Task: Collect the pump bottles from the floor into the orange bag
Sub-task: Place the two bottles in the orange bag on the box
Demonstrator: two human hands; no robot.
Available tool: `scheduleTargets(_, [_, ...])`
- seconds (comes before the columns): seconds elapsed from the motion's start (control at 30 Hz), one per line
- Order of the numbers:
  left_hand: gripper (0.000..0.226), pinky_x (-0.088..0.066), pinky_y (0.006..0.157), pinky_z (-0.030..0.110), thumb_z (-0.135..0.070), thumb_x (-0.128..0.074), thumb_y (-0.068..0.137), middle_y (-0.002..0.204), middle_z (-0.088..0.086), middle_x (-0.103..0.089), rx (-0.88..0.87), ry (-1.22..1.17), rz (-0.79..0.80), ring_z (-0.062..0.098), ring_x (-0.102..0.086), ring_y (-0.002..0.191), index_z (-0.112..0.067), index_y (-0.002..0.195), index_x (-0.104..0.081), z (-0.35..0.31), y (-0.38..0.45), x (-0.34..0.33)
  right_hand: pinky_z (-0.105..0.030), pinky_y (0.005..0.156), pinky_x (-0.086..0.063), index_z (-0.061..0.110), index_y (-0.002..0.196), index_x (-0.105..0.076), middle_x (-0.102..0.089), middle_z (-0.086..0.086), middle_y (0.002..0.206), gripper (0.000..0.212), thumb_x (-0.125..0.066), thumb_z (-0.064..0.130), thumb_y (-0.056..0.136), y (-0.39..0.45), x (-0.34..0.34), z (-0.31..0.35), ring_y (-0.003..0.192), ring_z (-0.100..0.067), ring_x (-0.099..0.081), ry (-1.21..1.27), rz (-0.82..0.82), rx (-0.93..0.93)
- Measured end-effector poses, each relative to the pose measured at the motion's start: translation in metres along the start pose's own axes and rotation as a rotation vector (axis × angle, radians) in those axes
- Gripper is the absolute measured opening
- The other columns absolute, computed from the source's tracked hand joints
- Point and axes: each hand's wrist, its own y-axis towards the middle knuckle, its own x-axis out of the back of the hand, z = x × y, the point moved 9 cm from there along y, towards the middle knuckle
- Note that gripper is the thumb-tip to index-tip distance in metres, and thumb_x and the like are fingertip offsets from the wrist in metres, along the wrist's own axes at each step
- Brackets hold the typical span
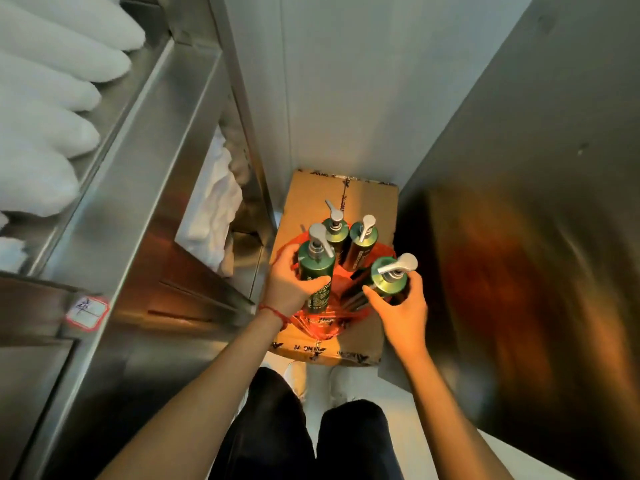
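Note:
An orange plastic bag [320,322] sits open on a cardboard box [367,202]. Several green pump bottles with silver pumps stand in it. My left hand [289,284] grips the near-left bottle [317,268] around its body. My right hand [403,311] holds the near-right bottle [389,277], which tilts to the right. Two more bottles stand upright behind them, a left one [336,232] and a right one [362,244]. The bag's lower part is hidden by the bottles and my hands.
A steel shelving unit [145,188] with stacked white towels [52,98] fills the left. A metal panel [536,202] walls off the right. A white wall [346,81] closes the back. My legs [304,431] and white shoes stand on a narrow strip of white floor.

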Motion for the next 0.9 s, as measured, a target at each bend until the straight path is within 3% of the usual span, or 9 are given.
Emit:
scheduleTargets(0.13, [0.07, -0.051, 0.085, 0.031, -0.04, -0.08, 0.043, 0.113, -0.004, -0.063, 0.001, 0.085, -0.021, 0.011, -0.06, 0.104, -0.055, 0.102, -0.047, 0.009, 0.007, -0.002, -0.004, 0.076, -0.04, 0.015, 0.119, -0.05, -0.061, 0.003, 0.109, 0.063, -0.081, 0.019, 0.064, 0.009, -0.01, -0.016, 0.098, -0.008, -0.057, -0.009, 0.022, -0.027])
scheduleTargets(0.23, [0.07, -0.043, 0.08, 0.015, -0.036, -0.08, 0.048, 0.11, -0.011, -0.06, -0.039, 0.164, -0.03, 0.01, -0.056, 0.105, -0.055, 0.104, -0.043, 0.01, 0.01, -0.006, 0.002, 0.074, -0.038, 0.014, 0.119, -0.05, -0.062, 0.001, 0.109, 0.063, -0.081, 0.017, 0.064, 0.013, -0.016, -0.028, 0.097, -0.01, -0.058, -0.013, 0.03, -0.046])
scheduleTargets(0.33, [0.069, -0.042, 0.075, 0.003, -0.013, -0.083, 0.055, 0.103, -0.022, -0.054, -0.033, 0.116, -0.013, 0.003, -0.053, 0.1, -0.038, 0.108, -0.046, 0.019, 0.011, -0.014, -0.006, 0.076, -0.042, 0.013, 0.119, -0.05, -0.063, -0.004, 0.11, 0.063, -0.081, 0.016, 0.065, 0.02, -0.024, -0.038, 0.098, -0.014, -0.059, -0.015, 0.047, -0.059])
scheduleTargets(0.47, [0.064, -0.04, 0.078, -0.001, -0.001, -0.08, 0.058, 0.105, -0.01, -0.056, -0.04, 0.083, 0.009, 0.005, -0.053, 0.1, -0.011, 0.114, -0.051, 0.027, 0.016, -0.024, 0.002, 0.071, -0.038, 0.017, 0.119, -0.05, -0.061, 0.0, 0.107, 0.064, -0.081, 0.016, 0.063, 0.029, -0.031, -0.05, 0.096, -0.012, -0.058, -0.013, 0.047, -0.072])
scheduleTargets(0.57, [0.064, -0.039, 0.077, -0.001, 0.001, -0.08, 0.059, 0.107, -0.003, -0.057, -0.034, 0.088, 0.017, 0.001, -0.052, 0.098, -0.007, 0.115, -0.05, 0.034, 0.019, -0.031, 0.003, 0.072, -0.038, 0.019, 0.119, -0.05, -0.061, 0.001, 0.108, 0.064, -0.081, 0.016, 0.063, 0.033, -0.037, -0.06, 0.096, -0.01, -0.057, -0.006, 0.062, -0.073])
scheduleTargets(0.67, [0.062, -0.043, 0.083, 0.007, 0.001, -0.079, 0.06, 0.113, 0.008, -0.059, 0.005, 0.07, 0.049, 0.015, -0.055, 0.104, -0.007, 0.116, -0.05, 0.046, 0.022, -0.037, 0.002, 0.076, -0.039, 0.025, 0.116, -0.049, -0.06, 0.003, 0.11, 0.063, -0.082, 0.016, 0.062, 0.037, -0.041, -0.066, 0.098, -0.007, -0.057, -0.013, 0.081, -0.054])
scheduleTargets(0.8, [0.063, -0.047, 0.083, 0.013, -0.001, -0.08, 0.059, 0.11, 0.005, -0.06, 0.031, 0.077, 0.086, 0.016, -0.057, 0.103, -0.012, 0.114, -0.05, 0.059, 0.025, -0.046, -0.001, 0.078, -0.041, 0.043, 0.105, -0.044, -0.059, 0.009, 0.106, 0.066, -0.083, 0.016, 0.06, 0.04, -0.047, -0.075, 0.097, -0.006, -0.057, -0.025, 0.097, -0.052])
scheduleTargets(0.9, [0.064, -0.05, 0.085, 0.025, -0.004, -0.08, 0.057, 0.109, 0.004, -0.061, 0.032, 0.11, 0.095, 0.018, -0.058, 0.103, -0.015, 0.113, -0.051, 0.066, 0.026, -0.052, 0.0, 0.078, -0.039, 0.04, 0.107, -0.043, -0.058, 0.01, 0.105, 0.067, -0.083, 0.015, 0.06, 0.04, -0.051, -0.08, 0.096, -0.003, -0.056, -0.041, 0.12, -0.045])
